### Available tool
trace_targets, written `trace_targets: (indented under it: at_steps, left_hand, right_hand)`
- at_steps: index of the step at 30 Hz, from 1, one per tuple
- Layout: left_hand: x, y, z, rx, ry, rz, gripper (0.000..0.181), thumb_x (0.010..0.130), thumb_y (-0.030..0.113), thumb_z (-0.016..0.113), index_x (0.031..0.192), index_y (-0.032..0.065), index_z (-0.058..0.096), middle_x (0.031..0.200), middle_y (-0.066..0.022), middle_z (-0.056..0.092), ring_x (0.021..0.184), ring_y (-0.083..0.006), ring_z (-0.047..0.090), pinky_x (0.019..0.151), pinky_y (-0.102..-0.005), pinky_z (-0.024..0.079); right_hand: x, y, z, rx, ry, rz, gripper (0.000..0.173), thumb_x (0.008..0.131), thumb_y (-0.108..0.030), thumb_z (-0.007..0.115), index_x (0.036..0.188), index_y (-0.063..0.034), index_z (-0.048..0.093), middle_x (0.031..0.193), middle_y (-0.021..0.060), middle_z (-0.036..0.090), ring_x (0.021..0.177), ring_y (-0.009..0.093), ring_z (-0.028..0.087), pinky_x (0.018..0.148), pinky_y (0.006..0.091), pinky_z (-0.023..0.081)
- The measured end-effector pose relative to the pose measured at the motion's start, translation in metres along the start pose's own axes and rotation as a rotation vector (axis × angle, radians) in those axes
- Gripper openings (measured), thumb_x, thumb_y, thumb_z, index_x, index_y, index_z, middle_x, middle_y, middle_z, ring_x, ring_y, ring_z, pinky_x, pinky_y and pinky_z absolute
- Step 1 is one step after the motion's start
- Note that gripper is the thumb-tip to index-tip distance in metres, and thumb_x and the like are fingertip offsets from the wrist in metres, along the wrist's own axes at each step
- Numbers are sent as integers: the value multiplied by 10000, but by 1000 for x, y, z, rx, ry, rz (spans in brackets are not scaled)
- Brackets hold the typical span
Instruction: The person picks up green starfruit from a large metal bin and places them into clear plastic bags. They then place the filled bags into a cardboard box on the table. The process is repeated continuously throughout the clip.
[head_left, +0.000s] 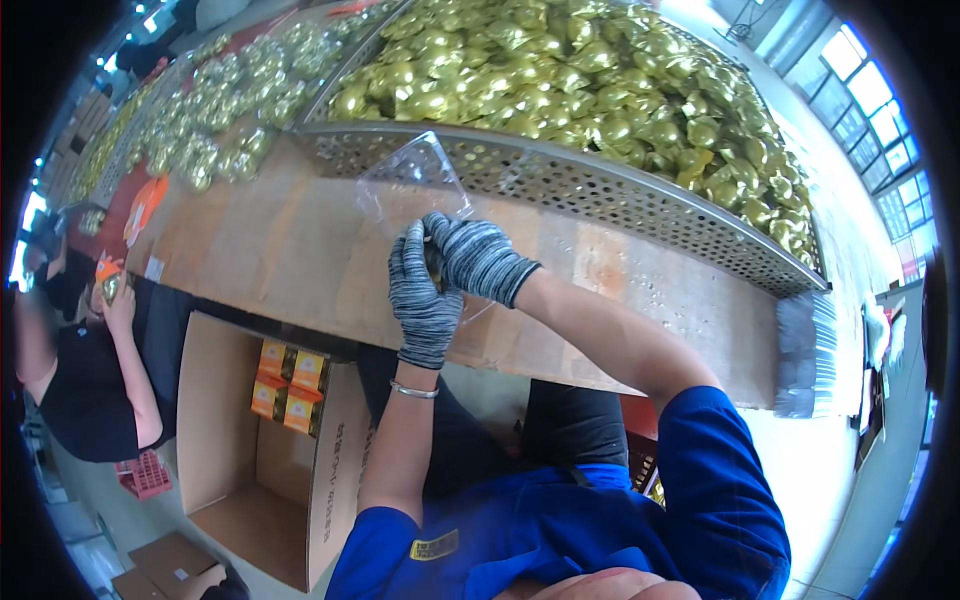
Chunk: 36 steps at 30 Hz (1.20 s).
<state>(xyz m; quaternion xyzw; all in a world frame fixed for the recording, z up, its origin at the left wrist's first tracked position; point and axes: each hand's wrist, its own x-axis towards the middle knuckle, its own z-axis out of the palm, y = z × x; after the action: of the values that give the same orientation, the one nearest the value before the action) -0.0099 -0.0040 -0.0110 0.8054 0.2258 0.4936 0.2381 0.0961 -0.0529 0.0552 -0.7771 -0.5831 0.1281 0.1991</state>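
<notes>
Both hands wear grey-and-black striped knit gloves and meet over the near part of the worktable. My left hand (426, 296) has its fingers raised around a small gold-wrapped ball (435, 268), mostly hidden between the gloves. My right hand (480, 255) comes across from the right, its fingertips against the left hand's. Just beyond the fingertips is a clear plastic clamshell tray (415, 180), one part raised towards the perforated metal wall; the rest is hidden behind the gloves. Behind the wall is a large heap of gold foil-wrapped balls (570, 75).
The perforated metal wall (570, 180) borders the wooden table (322, 255). Clear packs of gold balls (225, 105) lie at the upper left. A cardboard carton (202, 420) with several orange boxes (289, 386) stands below left. Stacked clear trays (806, 352) are at the right end. A co-worker (97, 375) works at left.
</notes>
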Motion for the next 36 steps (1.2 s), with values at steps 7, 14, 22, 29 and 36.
trace_targets:
  at_steps: [7,14,22,29,36]
  left_hand:
    - [-7,-7,5,121,-108,89,352,812,70,549,1162,49,580,1064,-143,612,981,-319,572,898,-430,417]
    - [-1,-5,-1,-84,-192,136,271,815,44,545,1081,47,594,1039,-144,610,971,-321,566,892,-426,423]
    - [1,-6,-1,-148,-186,196,203,785,9,555,981,48,590,974,-131,618,912,-319,574,855,-416,430]
    - [2,0,-4,-162,-142,186,156,796,27,553,945,59,591,948,-122,616,885,-316,576,825,-421,436]
    - [-2,-13,-6,-150,-225,146,176,785,24,576,955,63,597,958,-127,612,920,-320,563,854,-427,421]
  right_hand:
    - [-37,77,-98,-267,525,41,388,805,-193,676,1167,-110,563,1000,112,658,911,256,636,790,358,534]
    - [-104,226,-195,-500,180,761,525,728,-237,727,1222,-175,561,1245,135,567,1123,311,557,976,398,430]
    - [-118,267,-185,401,691,226,456,768,-141,736,1189,-87,569,1085,69,639,958,188,611,813,308,500]
    - [-81,143,-146,1058,392,-85,343,856,-179,641,1179,-87,570,1068,36,608,942,147,600,746,293,522]
    - [-34,51,-75,-49,-90,-304,380,742,-102,657,1114,-164,608,1096,115,573,967,318,612,846,381,509]
